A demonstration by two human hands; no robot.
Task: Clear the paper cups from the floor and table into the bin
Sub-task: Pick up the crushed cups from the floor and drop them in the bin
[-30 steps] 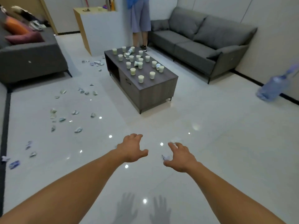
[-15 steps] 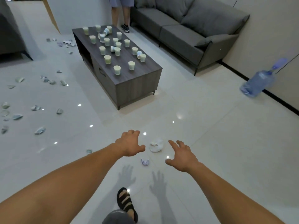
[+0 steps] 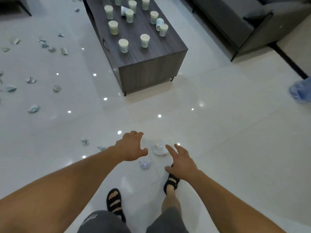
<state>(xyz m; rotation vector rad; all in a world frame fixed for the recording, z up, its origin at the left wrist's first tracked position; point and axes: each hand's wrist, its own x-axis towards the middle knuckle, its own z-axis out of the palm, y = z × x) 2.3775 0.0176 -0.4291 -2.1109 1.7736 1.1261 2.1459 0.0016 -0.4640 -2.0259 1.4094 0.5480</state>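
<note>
- We hold our left hand and right hand above the floor, fingers spread, both empty.
- A crushed cup lies on the floor between the hands.
- Further cups stand upright on the table beyond.

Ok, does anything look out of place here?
Yes. Crushed paper cups litter the floor: two between the left hand and right hand, more scattered to the left. On the table, two cups lie tipped among upright ones.

Table dark grey woodgrain; cups pale green-white; sandals black; crushed cup white, perhaps bluish print.
</note>
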